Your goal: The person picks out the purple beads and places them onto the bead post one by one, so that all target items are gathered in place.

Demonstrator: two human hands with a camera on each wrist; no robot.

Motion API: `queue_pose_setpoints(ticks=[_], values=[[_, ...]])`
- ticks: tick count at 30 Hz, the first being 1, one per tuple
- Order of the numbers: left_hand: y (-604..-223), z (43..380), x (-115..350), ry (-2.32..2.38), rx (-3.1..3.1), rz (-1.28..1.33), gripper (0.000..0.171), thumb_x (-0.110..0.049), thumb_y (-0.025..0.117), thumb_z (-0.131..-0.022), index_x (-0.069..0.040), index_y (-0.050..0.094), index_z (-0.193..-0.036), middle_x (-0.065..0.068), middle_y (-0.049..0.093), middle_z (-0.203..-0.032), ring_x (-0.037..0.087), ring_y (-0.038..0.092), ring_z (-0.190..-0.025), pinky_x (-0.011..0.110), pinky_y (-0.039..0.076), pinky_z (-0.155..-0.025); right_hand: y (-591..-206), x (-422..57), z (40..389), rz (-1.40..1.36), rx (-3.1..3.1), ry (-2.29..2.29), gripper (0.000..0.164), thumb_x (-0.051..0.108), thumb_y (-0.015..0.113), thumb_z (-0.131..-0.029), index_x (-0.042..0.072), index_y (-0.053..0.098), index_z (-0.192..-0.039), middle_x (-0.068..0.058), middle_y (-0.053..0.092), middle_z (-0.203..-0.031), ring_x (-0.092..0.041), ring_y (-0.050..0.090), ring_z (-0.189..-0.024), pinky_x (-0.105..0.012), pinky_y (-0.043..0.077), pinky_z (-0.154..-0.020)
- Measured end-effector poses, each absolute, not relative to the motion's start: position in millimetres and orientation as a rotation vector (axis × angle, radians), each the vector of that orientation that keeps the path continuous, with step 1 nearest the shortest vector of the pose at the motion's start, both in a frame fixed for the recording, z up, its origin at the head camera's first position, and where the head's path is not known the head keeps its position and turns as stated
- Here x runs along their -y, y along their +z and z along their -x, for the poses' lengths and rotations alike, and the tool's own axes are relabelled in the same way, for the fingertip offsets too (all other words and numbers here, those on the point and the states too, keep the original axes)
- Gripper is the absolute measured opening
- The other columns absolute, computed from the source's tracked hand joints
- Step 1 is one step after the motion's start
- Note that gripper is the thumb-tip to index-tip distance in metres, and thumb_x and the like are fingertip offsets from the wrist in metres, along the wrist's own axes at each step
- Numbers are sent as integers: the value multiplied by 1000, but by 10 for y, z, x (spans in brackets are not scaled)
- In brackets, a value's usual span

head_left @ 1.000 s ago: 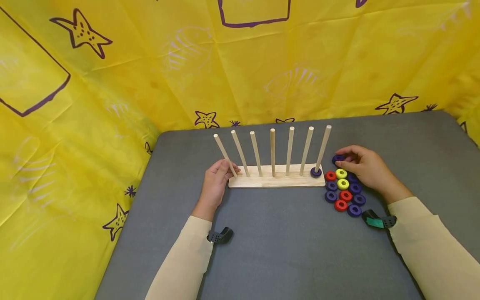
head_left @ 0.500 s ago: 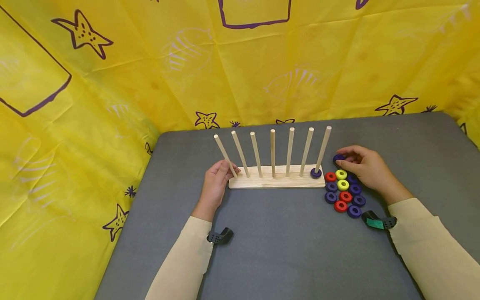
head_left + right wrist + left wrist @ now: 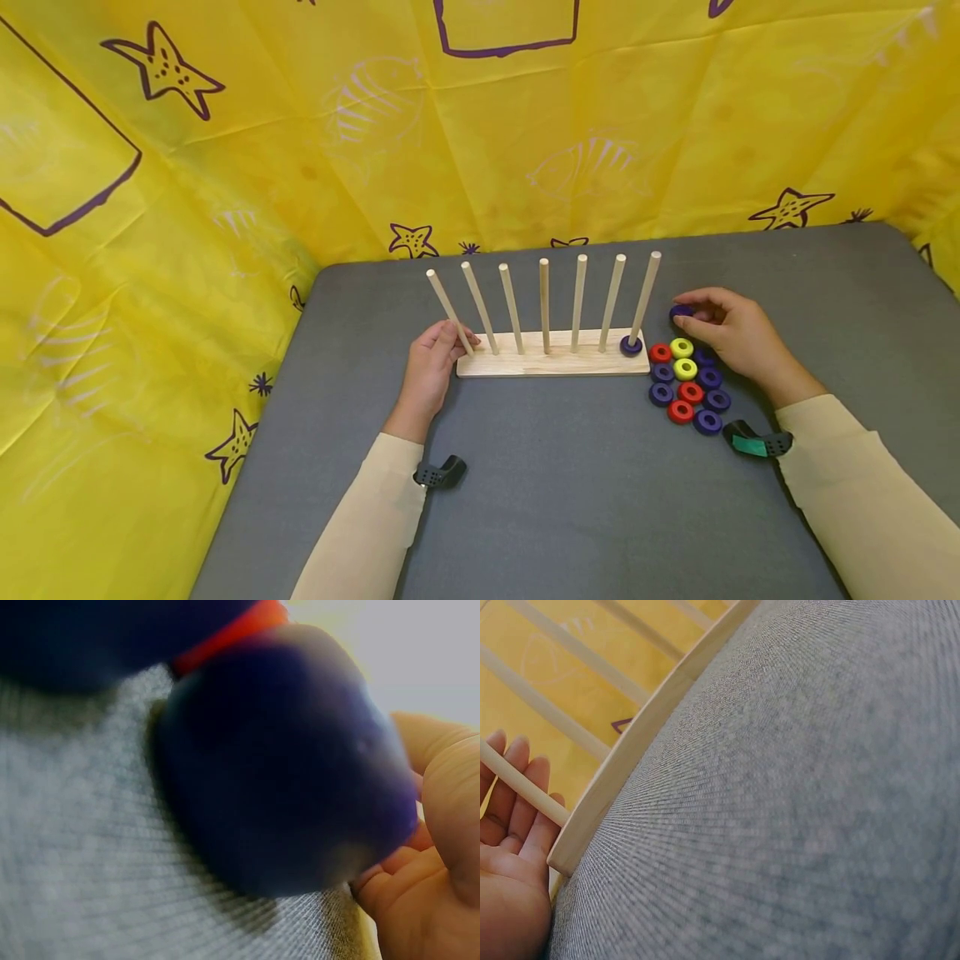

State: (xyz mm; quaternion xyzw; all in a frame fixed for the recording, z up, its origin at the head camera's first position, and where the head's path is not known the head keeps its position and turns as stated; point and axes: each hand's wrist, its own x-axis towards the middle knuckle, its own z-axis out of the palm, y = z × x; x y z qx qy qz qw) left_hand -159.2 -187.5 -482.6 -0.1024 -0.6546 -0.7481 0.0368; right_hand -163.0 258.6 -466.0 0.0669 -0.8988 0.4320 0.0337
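Observation:
At the wooden peg stand's [image 3: 555, 363] left end, my left hand [image 3: 429, 371] holds the leftmost peg [image 3: 521, 785]; its fingers [image 3: 526, 796] lie behind that peg in the left wrist view. My right hand [image 3: 738, 335] pinches a dark blue ring [image 3: 681, 313] between thumb and fingers, just beyond the group of loose rings. Another dark blue ring [image 3: 631, 346] sits at the bottom of the rightmost peg [image 3: 646, 298]. In the right wrist view, a large blurred dark blue ring [image 3: 285, 772] covers much of the work and part of the hand.
Right of the stand, red rings [image 3: 691, 392], yellow rings [image 3: 685, 369] and several dark blue rings [image 3: 708, 422] lie close together on the grey table [image 3: 540, 492]. A yellow patterned cloth [image 3: 480, 150] hangs behind and to the left.
My right hand has shifted slightly away from me with the dark blue ring, further from the loose rings. The left hand stays at the leftmost peg.

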Motion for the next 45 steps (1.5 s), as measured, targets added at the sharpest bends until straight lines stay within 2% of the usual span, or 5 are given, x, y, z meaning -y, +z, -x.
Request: queue_pose_setpoints(ticks=[10,26,34,38,45], values=[[-4813,1584,1867,-2279,2030,301,54,-34,56,-116,20,63,-109,9,70,-101,28,69,-103,36,56,-94,-4620,-2562,1616,-176,2737,1363,33,12,80,-103,-3,72,-131,-22,69,-119,-25,56,-95,-12,44,-74],[-4798,1569,1867,-2260,2053,303,63,-43,59,-113,20,63,-111,9,70,-102,30,69,-104,37,56,-95,-4605,-2555,1617,-145,2726,1364,34,8,81,-101,-3,71,-131,-19,61,-119,-27,54,-97,-8,44,-74],[-4799,1564,1869,-2279,2028,299,52,-32,56,-116,18,63,-108,11,69,-102,28,69,-102,36,56,-94,-4565,-2544,1608,-141,2717,1346,33,11,82,-101,-1,72,-130,-18,63,-118,-27,55,-97,-10,44,-74],[-4795,1566,1869,-2283,2029,300,52,-31,55,-116,20,62,-109,10,70,-102,28,69,-103,36,56,-94,-4540,-2542,1597,-142,2719,1336,34,12,83,-101,0,72,-130,-17,62,-115,-28,54,-97,-13,43,-74],[-4799,1573,1871,-2290,2026,301,51,-28,55,-117,21,61,-109,9,70,-102,30,70,-104,37,55,-95,-4522,-2534,1595,-166,2701,1322,33,11,83,-100,0,72,-129,-17,61,-113,-27,54,-95,-11,42,-74]])
